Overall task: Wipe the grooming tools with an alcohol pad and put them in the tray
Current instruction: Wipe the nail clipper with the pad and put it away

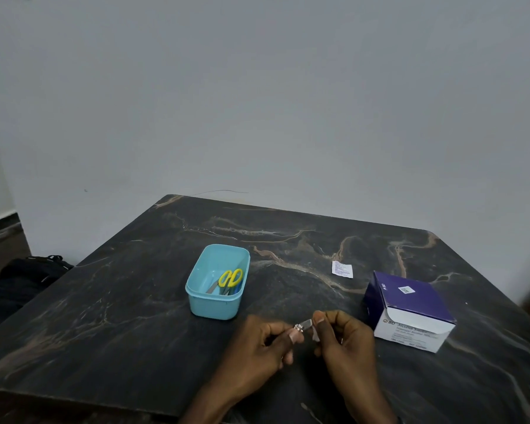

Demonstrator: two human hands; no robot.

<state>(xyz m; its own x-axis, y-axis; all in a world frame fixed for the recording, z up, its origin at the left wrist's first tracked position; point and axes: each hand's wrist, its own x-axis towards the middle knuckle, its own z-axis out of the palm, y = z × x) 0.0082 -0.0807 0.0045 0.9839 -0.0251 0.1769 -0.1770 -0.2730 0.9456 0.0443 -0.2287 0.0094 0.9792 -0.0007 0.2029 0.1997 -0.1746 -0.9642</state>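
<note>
Near the front edge of the dark marbled worktop, a small metal grooming tool is being held between both hands.

One end of the tool is pinched by the left hand, fingers curled round it, while the other end is gripped by the right hand with a bit of white alcohol pad tucked under the thumb, so pad and metal are touching. It's too small to tell exactly what kind of tool it is, tbh. Just beyond the left hand, a light blue tray is set on the worktop, and yellow-handled scissors are laid inside it along with something blue that can't be made out. Off to the right, a purple-and-white box of alcohol swabs is parked, and a torn white wrapper is left lying flat behind it, well apart from the tray.
</note>
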